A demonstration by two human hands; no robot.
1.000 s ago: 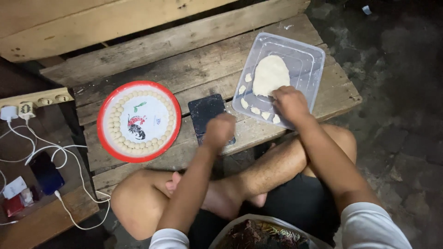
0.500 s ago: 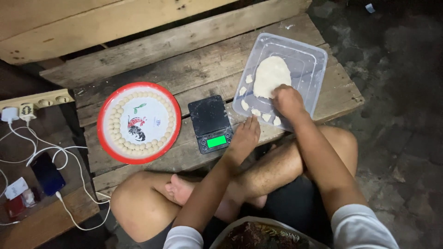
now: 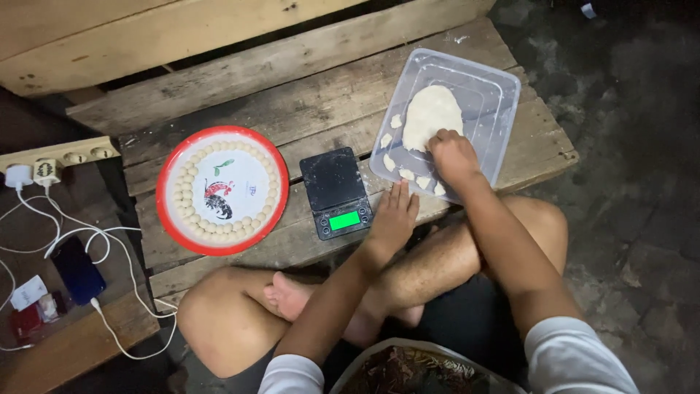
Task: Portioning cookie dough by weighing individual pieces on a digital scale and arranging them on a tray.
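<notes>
Left hand (image 3: 394, 217) lifted off the black scale (image 3: 336, 192), now flat and released on the counter (image 3: 292, 109) beside it, green display uncovered; right hand (image 3: 453, 155) fingers clenched on dough (image 3: 430, 113) in clear tub (image 3: 496, 95).

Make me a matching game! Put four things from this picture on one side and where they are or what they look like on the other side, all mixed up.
Things:
1. small dough balls
2. big dough lump
3. kitchen scale
4. right hand

Descriptions:
A. black, with a lit green display
B. lying in the clear plastic container
C. set in a ring on the red-rimmed plate
D. touching the dough in the container

Pairs: 1-C, 2-B, 3-A, 4-D
</notes>
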